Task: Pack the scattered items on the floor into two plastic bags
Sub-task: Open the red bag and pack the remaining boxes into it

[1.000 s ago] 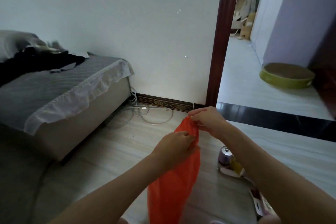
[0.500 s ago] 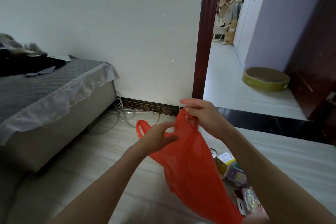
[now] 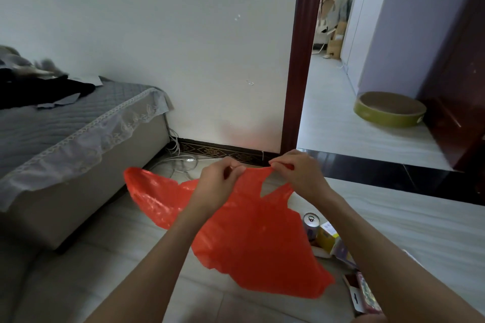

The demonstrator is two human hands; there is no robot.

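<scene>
Pale wood-look floor planks [image 3: 110,249] run from a white wall [image 3: 157,34] with a patterned dark skirting board [image 3: 217,151] to a dark red door frame [image 3: 299,60], beyond which a lighter hallway floor holds a round olive-green cat scratcher bowl [image 3: 389,109]. Along the floor's left edge stands a bed [image 3: 65,144] with a grey quilted cover and a lace-trimmed skirt; dark clothing [image 3: 39,89] lies on its far end, and white cables [image 3: 181,160] coil on the floor at its corner by the wall.

Above the middle of the floor, a red plastic bag [image 3: 252,238] hangs spread out in the air. The left hand [image 3: 220,181] pinches the bag's top edge between thumb and curled fingers, and the right hand [image 3: 299,173] pinches one handle loop the same way, the two hands near each other with the film stretched between them. One side of the bag billows out toward the bed. Whether anything is inside the bag cannot be told.

On the floor toward its right edge, partly behind the bag and the right forearm, lies a cluster of items: an upright drink can [image 3: 311,225] with its pull tab on top, a yellow and white carton [image 3: 326,237] touching it, and nearer the lower edge a flat packet on a hang card [image 3: 363,294]. Print on these is too small and blurred to read.
</scene>
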